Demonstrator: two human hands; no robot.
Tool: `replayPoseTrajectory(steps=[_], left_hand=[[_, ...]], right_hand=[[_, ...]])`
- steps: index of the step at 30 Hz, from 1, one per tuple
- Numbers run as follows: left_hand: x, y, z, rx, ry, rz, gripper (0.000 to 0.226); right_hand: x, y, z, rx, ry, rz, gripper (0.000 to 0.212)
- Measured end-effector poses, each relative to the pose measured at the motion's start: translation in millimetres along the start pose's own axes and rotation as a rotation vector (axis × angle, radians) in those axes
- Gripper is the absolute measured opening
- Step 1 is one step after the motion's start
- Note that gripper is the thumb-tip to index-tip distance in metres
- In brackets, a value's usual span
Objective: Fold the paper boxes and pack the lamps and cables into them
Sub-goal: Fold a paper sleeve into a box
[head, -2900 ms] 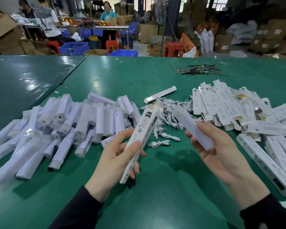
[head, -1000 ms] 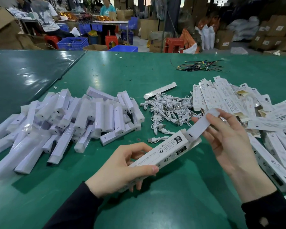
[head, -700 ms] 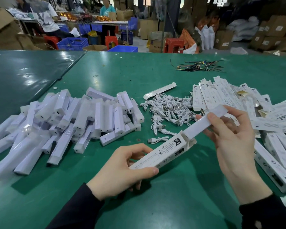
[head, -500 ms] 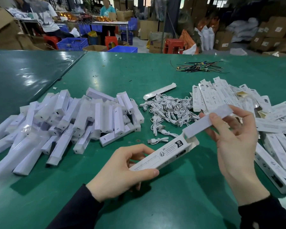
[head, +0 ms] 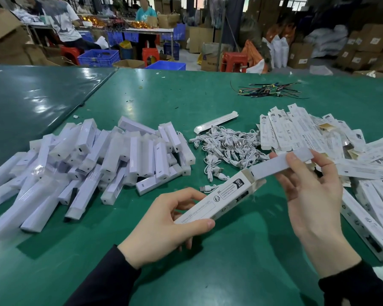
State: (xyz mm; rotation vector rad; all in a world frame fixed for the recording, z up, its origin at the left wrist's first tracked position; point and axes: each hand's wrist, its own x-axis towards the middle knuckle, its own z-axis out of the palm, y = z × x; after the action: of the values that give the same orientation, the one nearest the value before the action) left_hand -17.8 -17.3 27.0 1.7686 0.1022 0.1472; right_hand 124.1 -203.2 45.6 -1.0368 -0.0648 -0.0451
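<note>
Left hand (head: 164, 226) has the paper box (head: 217, 199) pinched along its long sides, thumb underneath at the near edge, fingers curled over the top, and the box points off toward two o'clock, held just above the green table (head: 208, 272). Right hand (head: 310, 191) grips the white lamp (head: 281, 163), thumb on top and fingers wrapped beneath, with the lamp's near end sitting right at the box's open mouth, flaps splayed outward. Looks like the insertion step, lamp only just entering.

That box reads as thin card: light, easily crushed, so the hold belongs on the long edges well back from the mouth, not on the flat faces, or the sleeve will pinch shut. The lamp looks rigid and smooth plastic, probably slick, best held toward its far end so it can slide straight down the sleeve. Those loose flaps could snag the lamp's corners if it goes in at an angle.

Room to work: open green table at six o'clock, right under both hands. Lamp pile (head: 97, 164) crowds nine to ten o'clock, the tangle of white cables (head: 228, 149) sits at twelve, flat unfolded boxes (head: 307, 135) spread from one to three, and finished boxes (head: 367, 217) line the right edge
</note>
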Motion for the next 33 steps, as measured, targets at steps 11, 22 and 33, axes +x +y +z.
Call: replayPoseTrajectory(steps=[11, 22, 33], left_hand=[[1, -6, 1, -0.022, 0.025, -0.015, 0.027], [6, -13, -6, 0.41, 0.341, 0.21, 0.027], [8, -21, -14, 1.163, 0.334, 0.378, 0.043]], right_hand=[[-3, -7, 1, -0.122, -0.125, 0.019, 0.027], [3, -25, -5, -0.257, -0.603, 0.41, 0.032], [2, -35, -6, -0.605, -0.719, -0.017, 0.032]])
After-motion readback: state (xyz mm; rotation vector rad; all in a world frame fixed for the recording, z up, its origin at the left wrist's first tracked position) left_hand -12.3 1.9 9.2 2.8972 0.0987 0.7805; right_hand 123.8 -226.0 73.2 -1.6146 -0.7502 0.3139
